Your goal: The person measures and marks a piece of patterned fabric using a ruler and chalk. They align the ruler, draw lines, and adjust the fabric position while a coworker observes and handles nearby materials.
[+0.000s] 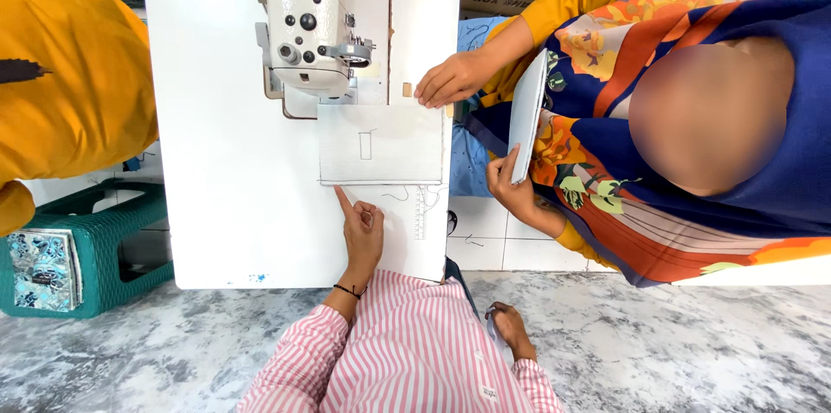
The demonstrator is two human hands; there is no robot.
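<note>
A white fabric piece (381, 143) lies on a white table (225, 162) just beyond the pointing left hand (362, 231). Its sleeve (299, 361) is pink-and-white striped; a teal basket (104, 248) sits nearby.

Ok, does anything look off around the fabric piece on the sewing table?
Nothing serious. The white fabric piece lies flat and square under the sewing machine. Loose thread tails trail off its near edge, beside the pointing left hand. A small blue smudge marks the near edge of the table.
</note>
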